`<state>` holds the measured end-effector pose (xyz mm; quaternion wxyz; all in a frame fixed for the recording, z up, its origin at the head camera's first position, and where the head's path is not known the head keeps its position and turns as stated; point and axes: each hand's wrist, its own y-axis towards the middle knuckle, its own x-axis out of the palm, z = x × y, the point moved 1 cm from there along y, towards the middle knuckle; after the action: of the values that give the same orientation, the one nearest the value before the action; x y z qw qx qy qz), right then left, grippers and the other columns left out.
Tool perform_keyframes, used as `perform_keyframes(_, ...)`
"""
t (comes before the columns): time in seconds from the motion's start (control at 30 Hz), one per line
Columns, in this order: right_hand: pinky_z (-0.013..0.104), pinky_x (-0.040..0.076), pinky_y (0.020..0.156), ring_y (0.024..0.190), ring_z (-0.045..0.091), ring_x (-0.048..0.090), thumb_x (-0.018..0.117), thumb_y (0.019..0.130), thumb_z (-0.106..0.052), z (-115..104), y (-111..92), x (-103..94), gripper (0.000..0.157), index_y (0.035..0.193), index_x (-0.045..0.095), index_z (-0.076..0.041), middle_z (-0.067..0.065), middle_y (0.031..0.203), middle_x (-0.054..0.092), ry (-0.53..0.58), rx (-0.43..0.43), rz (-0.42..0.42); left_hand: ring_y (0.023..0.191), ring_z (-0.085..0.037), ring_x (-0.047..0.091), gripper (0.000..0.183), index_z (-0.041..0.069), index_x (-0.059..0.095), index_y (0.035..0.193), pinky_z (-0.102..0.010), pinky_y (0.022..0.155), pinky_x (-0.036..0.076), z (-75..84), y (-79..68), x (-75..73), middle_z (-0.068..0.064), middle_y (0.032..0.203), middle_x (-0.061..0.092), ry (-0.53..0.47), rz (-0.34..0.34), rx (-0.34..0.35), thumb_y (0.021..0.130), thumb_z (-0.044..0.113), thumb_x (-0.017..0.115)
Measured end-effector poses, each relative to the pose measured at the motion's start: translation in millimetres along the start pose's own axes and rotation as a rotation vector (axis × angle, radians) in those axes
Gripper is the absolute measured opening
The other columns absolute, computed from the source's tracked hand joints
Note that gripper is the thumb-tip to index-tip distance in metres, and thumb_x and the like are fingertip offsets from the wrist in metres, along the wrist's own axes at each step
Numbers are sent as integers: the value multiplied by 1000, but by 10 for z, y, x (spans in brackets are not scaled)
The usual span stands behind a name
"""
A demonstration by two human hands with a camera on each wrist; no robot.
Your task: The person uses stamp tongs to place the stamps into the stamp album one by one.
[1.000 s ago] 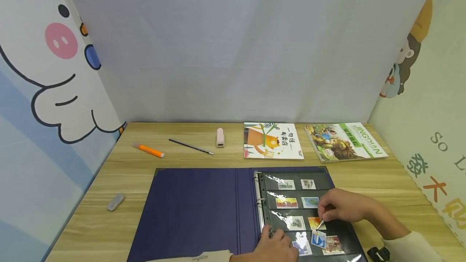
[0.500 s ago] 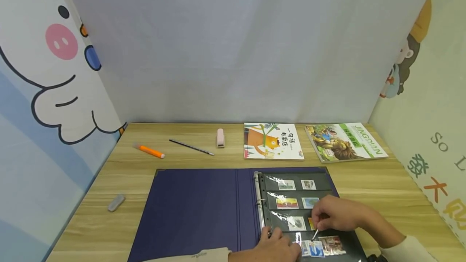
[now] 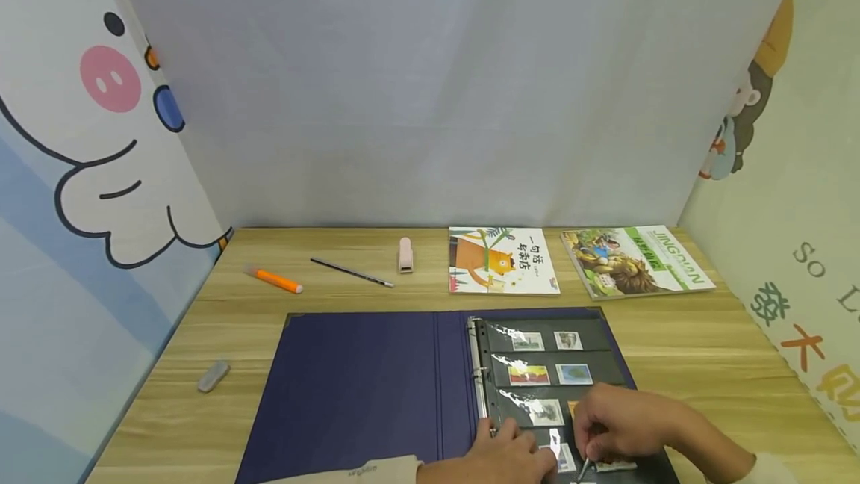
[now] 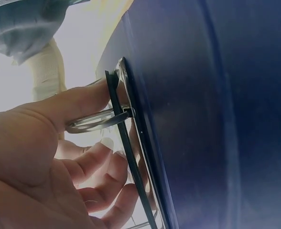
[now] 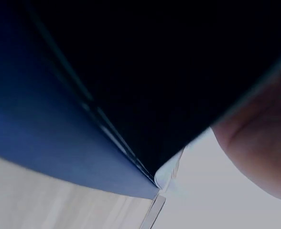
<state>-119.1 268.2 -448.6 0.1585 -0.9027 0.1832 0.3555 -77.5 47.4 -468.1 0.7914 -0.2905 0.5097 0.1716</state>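
Observation:
A dark blue ring-binder stamp album [image 3: 363, 387] lies open on the wooden table, with a black pocket page [image 3: 600, 340] on its right side. My left hand [image 3: 507, 461] rests on the page's lower left by the binder; in the left wrist view its fingers lie about a metal ring [image 4: 90, 125]. My right hand [image 3: 621, 424] pinches slim metal tweezers [image 3: 584, 468], tips down at the page's bottom row. Only a pale sliver of the stamp at the tips shows at the frame's lower edge. The right wrist view shows mostly the dark page [image 5: 131, 71] and part of the hand.
Several stamps, such as a red-yellow one [image 3: 528, 375], sit in the pockets. Behind the album lie two picture books [image 3: 504, 260], a pink stapler-like object [image 3: 406, 255], a pencil [image 3: 351, 272] and an orange pen [image 3: 275, 279]. A grey eraser [image 3: 213, 376] lies left.
My right hand has moved the tweezers and the blue-and-white stamp down the page, from over the bottom row's top edge to the frame's lower edge. My left hand stays nearly in place.

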Motion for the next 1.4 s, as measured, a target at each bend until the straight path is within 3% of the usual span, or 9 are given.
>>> perform_keyframes(0.2, 7, 41, 56, 66, -18, 40, 69, 81, -12, -11, -13, 59, 7, 77, 67, -18, -7, 69, 63, -79, -50, -10, 106, -9, 43, 19, 44, 54, 104, -50, 92, 38, -7, 18, 11, 19, 106, 55, 13, 3, 4, 89, 55, 53)
perform_keyframes(0.4, 7, 42, 56, 66, -18, 41, 69, 82, -12, 17, -17, 65, 6, 78, 68, -17, -8, 70, 64, -79, -53, -41, 105, -8, 43, 18, 41, 53, 105, -49, 91, 39, -35, 31, 7, 18, 106, 55, 7, 0, 40, 92, 53, 51)
perform_keyframes(0.5, 8, 43, 55, 65, -16, 42, 68, 82, -11, 29, -40, 8, 6, 79, 68, -17, -5, 70, 65, -55, -26, -48, 106, -8, 43, 19, 41, 53, 107, -49, 91, 39, -39, 39, 3, 18, 105, 54, 14, 2, 49, 93, 54, 50)
perform_keyframes(0.6, 11, 43, 56, 66, -15, 44, 67, 83, -13, 78, -105, -116, 6, 83, 69, -18, -6, 72, 65, -53, 3, -2, 106, -7, 43, 21, 41, 54, 109, -49, 91, 39, -41, 42, 0, 18, 106, 54, 4, -8, 55, 94, 54, 47)
perform_keyframes(0.73, 16, 46, 58, 68, -11, 48, 64, 88, -15, 205, -247, -344, 7, 89, 68, -20, -13, 79, 64, -70, 73, 128, 105, -7, 43, 24, 41, 54, 113, -48, 90, 38, -66, 20, 13, 18, 108, 55, -36, -30, 64, 96, 54, 44)
perform_keyframes(0.93, 21, 45, 59, 70, -8, 52, 64, 90, -19, 467, -575, -707, 4, 91, 69, -19, -11, 83, 67, -203, 302, 320, 105, -6, 42, 28, 40, 55, 118, -50, 91, 39, -74, 12, 6, 17, 112, 53, -18, -27, 96, 95, 53, 45)
perform_keyframes(1.1, 22, 47, 62, 70, -8, 54, 68, 87, -18, 721, -837, -774, 5, 87, 70, -13, -11, 81, 68, -360, 494, 438, 106, -6, 42, 30, 39, 55, 119, -50, 92, 39, -77, 11, -7, 16, 116, 54, -20, -25, 103, 95, 54, 45)
perform_keyframes(1.2, 22, 46, 61, 67, -7, 53, 70, 85, -17, 815, -941, -722, 5, 84, 70, -11, -11, 77, 67, -430, 574, 463, 106, -6, 42, 32, 36, 55, 121, -50, 91, 40, -85, -19, -10, 15, 116, 54, -27, -14, 124, 96, 53, 43)
perform_keyframes(1.4, 24, 45, 58, 63, -3, 52, 70, 83, -16, 854, -972, -631, 4, 81, 67, -18, -12, 72, 63, -481, 651, 405, 103, -5, 42, 35, 32, 55, 124, -47, 87, 41, -105, -84, 22, 13, 112, 54, -26, 24, 162, 98, 51, 42)
